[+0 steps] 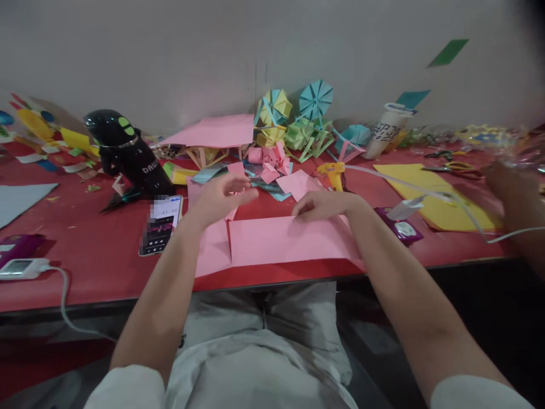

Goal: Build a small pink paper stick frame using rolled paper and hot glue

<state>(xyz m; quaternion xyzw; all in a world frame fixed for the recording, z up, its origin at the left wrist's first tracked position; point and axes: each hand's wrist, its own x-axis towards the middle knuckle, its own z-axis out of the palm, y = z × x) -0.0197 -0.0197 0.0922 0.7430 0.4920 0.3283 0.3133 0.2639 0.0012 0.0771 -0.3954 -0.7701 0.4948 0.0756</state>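
A large pink paper sheet [289, 241] lies folded on the red table [97, 250] in front of me. My left hand [221, 196] pinches a raised flap at the sheet's upper left, fingers closed on the paper. My right hand [326, 205] presses down on the sheet's far edge, fingers bent and laid on the paper. Small folded pink pieces [293, 183] lie just beyond both hands.
A phone [160, 224] and a black bottle-shaped toy [128, 153] stand left of the sheet. Paper models [298, 122], a yellow glue gun [332, 173], a yellow sheet [430, 193], scissors [455, 166] and a white cup [387, 132] lie further back. Another person's arm [517, 199] reaches in at right.
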